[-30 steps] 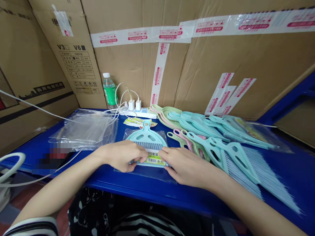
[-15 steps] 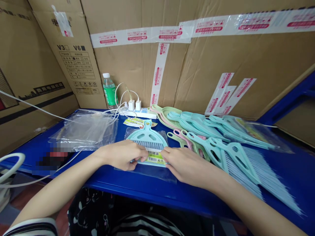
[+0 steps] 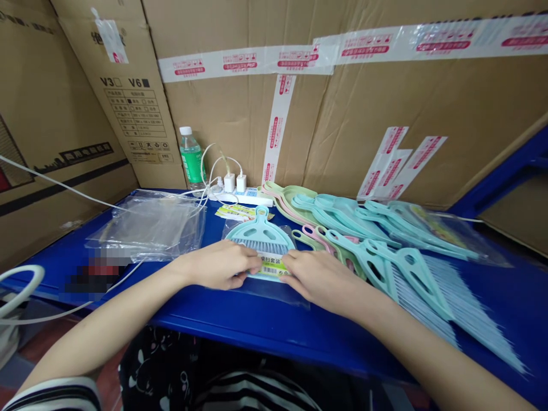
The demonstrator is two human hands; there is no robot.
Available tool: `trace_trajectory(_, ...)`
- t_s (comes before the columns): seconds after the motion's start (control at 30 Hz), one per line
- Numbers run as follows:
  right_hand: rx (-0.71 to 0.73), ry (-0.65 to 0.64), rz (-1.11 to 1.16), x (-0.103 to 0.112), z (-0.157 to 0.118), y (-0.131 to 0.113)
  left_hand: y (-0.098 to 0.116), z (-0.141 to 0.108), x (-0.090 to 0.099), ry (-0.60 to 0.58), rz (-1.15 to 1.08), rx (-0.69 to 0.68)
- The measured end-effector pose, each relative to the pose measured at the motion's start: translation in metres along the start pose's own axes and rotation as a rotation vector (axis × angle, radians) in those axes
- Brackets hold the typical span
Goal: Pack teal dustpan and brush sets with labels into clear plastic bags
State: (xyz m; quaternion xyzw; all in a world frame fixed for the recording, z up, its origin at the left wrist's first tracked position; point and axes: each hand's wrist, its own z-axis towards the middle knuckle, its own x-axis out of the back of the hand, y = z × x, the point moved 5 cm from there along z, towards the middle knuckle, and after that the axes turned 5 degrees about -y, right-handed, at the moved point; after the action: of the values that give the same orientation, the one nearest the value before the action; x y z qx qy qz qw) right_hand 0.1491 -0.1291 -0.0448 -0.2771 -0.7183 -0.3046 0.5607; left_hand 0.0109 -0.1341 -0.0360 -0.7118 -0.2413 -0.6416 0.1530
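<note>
A light-blue dustpan (image 3: 257,229) with a grey-bristled brush (image 3: 268,247) nested in it lies before me, its handle pointing away. Across its front edge is a green-and-white label card (image 3: 272,266). My left hand (image 3: 229,264) is closed on the left end of the card and dustpan edge, fingers curled. At the right end, my right hand (image 3: 314,278) pinches the same edge. A clear plastic bag (image 3: 278,295) shows around and below the dustpan; whether the set is inside it I cannot tell.
Clear bags (image 3: 149,225) are piled left. Green, pink and blue dustpans (image 3: 334,214) and brushes (image 3: 422,279) lie right. More label cards (image 3: 233,212), a power strip (image 3: 250,197) with cables and a bottle (image 3: 192,157) stand behind. Cardboard (image 3: 240,125) walls the blue table (image 3: 192,311).
Both hands and the dustpan set have shifted slightly away from me and a little to the right. The hands keep their hold at the card's two ends.
</note>
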Motion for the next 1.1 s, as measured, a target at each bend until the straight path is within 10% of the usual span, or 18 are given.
trace_trajectory(1.1,0.079,0.085,0.008,0.004,-0.002,-0.006,-0.007,-0.006,0.004,-0.021,0.057,0.078)
